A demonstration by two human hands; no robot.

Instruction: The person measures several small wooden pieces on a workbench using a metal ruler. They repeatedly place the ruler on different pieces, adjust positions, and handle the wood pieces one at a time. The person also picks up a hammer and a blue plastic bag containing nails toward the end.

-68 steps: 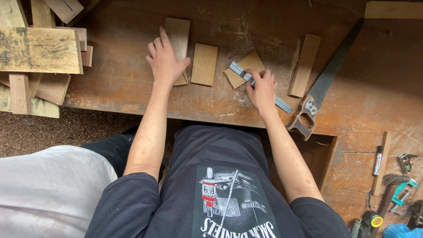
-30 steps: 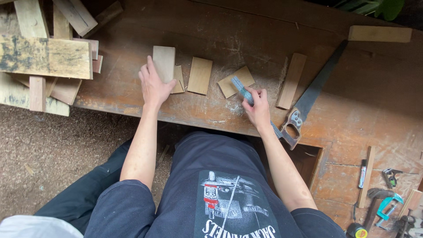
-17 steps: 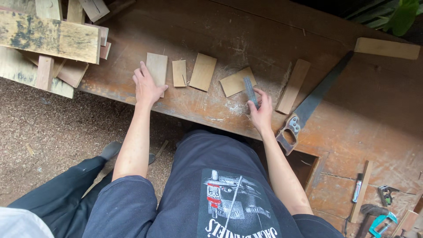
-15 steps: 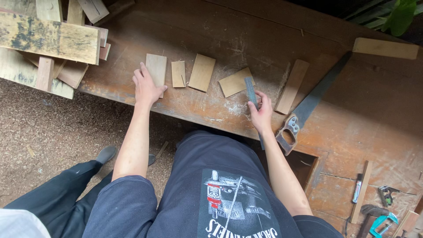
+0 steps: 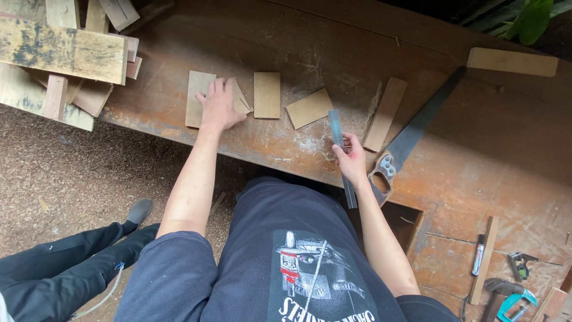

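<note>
Left hand (image 5: 219, 107) lies flat and unclenched on the offcuts (image 5: 199, 98), left of the saw (image 5: 411, 137). Right hand (image 5: 351, 162) grips a ruler (image 5: 341, 156) overhanging the bench (image 5: 268, 36) edge; it might slip down.

Dark navy printed T-shirt, short sleeves, bare forearms
</note>
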